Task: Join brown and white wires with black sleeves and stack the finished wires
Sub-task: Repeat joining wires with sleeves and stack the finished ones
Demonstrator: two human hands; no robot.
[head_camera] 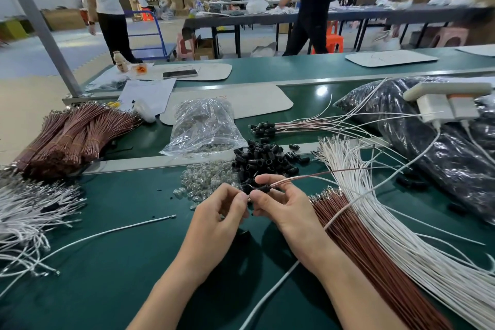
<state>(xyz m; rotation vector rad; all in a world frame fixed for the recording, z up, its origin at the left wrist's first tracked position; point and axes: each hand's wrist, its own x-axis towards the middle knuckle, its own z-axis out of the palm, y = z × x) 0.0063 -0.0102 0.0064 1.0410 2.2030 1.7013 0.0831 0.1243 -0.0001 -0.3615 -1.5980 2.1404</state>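
Both hands work over the green table (107,262), near its middle. The right hand (284,203) curls its thumb and fingers round a black sleeve (263,187), out of which a wire pair (308,177), one brown and one white, runs off to the right. The left hand (222,211) is pinched narrow, thumb against forefinger, on a small metal piece (249,199) just below the sleeve's left end. It is too small to say whether it is a wire end or a loose part.

Just beyond the hands lies a heap of sleeves (265,158), with a heap of clear parts (206,182) touching it on the left. Farther back is a clear bag (203,126) of the same parts. The finished wires (267,128) lie stacked past the sleeve heap, with their black ends to the left and their tails fanning right.

On the right, brown wires (361,244) lie beside white wires (388,209), both running toward the near edge. A black bag (428,147) sits behind them. On the left are tied brown bundles (67,136) and a tangle of white wire (26,211). One loose white wire (120,228) lies apart from the tangle, to the left of the left hand.
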